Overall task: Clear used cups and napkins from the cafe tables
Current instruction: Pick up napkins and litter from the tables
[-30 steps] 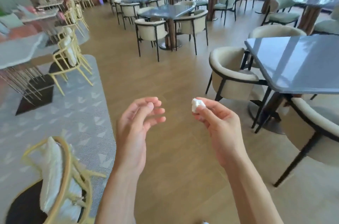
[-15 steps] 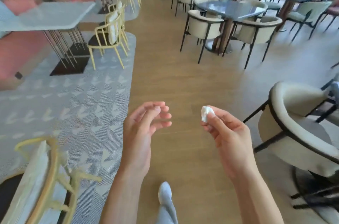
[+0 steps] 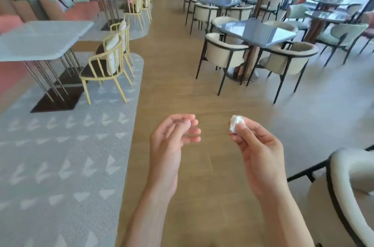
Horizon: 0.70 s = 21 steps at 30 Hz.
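Note:
A small crumpled white napkin [image 3: 235, 123] is pinched between the thumb and fingers of my right hand [image 3: 257, 151], held up in front of me over the wooden floor. My left hand [image 3: 172, 141] hovers beside it, a short gap to the left, with its fingers loosely curled and nothing in them. No cups show on the tables in view.
A dark table [image 3: 261, 31] ringed by cream armchairs stands ahead right. One cream armchair [image 3: 352, 186] is close at my right. Left, on a grey patterned rug [image 3: 60, 155], stand a pale table [image 3: 40, 38] and yellow wire chairs [image 3: 105, 64]. A wooden aisle runs ahead.
The view has swung left and down the aisle, so the nearby dark table left the frame. Both hands keep the same pose, the napkin still in the right one.

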Motion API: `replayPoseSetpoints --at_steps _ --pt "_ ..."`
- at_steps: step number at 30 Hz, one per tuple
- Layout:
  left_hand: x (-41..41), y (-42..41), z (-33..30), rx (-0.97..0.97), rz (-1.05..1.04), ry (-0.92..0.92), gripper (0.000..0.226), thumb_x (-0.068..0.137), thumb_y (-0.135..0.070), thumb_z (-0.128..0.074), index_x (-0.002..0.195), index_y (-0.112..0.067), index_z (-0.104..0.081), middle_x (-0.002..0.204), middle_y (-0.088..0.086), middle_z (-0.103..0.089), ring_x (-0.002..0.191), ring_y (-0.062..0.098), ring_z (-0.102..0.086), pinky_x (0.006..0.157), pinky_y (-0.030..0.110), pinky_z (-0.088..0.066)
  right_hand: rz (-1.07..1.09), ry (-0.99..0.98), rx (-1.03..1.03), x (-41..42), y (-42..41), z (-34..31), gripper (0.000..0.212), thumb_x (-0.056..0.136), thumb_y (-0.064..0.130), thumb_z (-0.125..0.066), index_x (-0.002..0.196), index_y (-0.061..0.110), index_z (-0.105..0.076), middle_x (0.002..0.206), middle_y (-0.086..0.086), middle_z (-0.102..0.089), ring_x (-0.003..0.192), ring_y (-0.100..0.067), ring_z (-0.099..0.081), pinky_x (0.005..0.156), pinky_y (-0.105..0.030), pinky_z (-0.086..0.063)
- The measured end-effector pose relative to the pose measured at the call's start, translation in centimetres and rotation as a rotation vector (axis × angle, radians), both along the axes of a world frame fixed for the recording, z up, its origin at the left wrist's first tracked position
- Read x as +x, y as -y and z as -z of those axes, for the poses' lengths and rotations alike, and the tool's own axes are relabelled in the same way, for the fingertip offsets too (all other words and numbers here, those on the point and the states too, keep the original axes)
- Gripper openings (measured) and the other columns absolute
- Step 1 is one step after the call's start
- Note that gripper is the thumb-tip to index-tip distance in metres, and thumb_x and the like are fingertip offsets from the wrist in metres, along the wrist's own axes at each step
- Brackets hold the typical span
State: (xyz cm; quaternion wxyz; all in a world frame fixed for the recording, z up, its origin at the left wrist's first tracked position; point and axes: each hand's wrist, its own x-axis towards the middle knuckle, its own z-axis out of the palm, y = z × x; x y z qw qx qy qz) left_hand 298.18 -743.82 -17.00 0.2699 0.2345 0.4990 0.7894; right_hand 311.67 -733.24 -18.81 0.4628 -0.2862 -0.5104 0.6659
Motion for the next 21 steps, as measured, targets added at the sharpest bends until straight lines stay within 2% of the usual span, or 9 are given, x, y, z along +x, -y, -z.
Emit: replayPoseSetpoints --at_steps 2,8,13,18,21 --pt "-2.1 -4.1 0.9 -0.038 -0.005 -0.002 0.013 0.09 -0.007 -0.063 0.087 -0.01 -0.076 0.092 0.013 -0.072 0.079 0.024 -0.069 0.072 0.036 -0.059 0.005 0.003 -0.028 -2.4 -4.2 1.1 0.014 0.094 0.019 -0.07 0.091 0.01 -0.081 0.092 -0.002 -0.073 0.083 -0.013 -0.06 0.081 -0.02 -0.053" --pt "-10.5 -17.8 2.3 -0.062 -0.098 -0.005 0.014 0.08 -0.016 -0.062 0.082 -0.013 -0.076 0.09 0.011 -0.073 0.079 0.024 -0.07 0.073 0.036 -0.059 -0.048 -0.047 -0.039 -11.1 -19.3 3.0 0.023 0.086 0.033 -0.072 0.096 0.014 -0.082 0.089 -0.003 -0.072 0.079 -0.014 -0.06 0.079 -0.02 -0.053" --pt "-17.4 -31.1 0.4 -0.078 -0.174 -0.045 0.014 0.079 -0.017 -0.062 0.084 -0.012 -0.075 0.089 0.011 -0.073 0.079 0.023 -0.07 0.077 0.041 -0.059 -0.11 -0.111 -0.069 -19.1 -33.2 1.0 0.026 0.088 0.026 -0.074 0.11 0.013 -0.079 0.092 -0.006 -0.075 0.077 -0.013 -0.064 0.074 -0.018 -0.053" --pt "-24.1 -41.2 -0.9 -0.027 -0.238 -0.029 0.013 0.084 -0.011 -0.062 0.083 -0.012 -0.075 0.087 0.01 -0.072 0.077 0.023 -0.07 0.07 0.035 -0.06 -0.118 -0.119 -0.05 -25.2 -45.0 -0.7 0.017 0.094 0.017 -0.071 0.108 0.012 -0.08 0.09 -0.007 -0.074 0.077 -0.013 -0.063 0.077 -0.019 -0.053" --pt "-27.9 -46.3 0.1 -0.028 -0.262 0.003 0.029 0.095 0.0 -0.058 0.079 -0.015 -0.076 0.085 0.009 -0.072 0.075 0.022 -0.07 0.07 0.036 -0.06 -0.17 -0.079 -0.027 -28.6 -50.3 0.0 0.014 0.094 0.019 -0.071 0.101 0.016 -0.082 0.089 -0.002 -0.073 0.076 -0.011 -0.06 0.079 -0.02 -0.053"
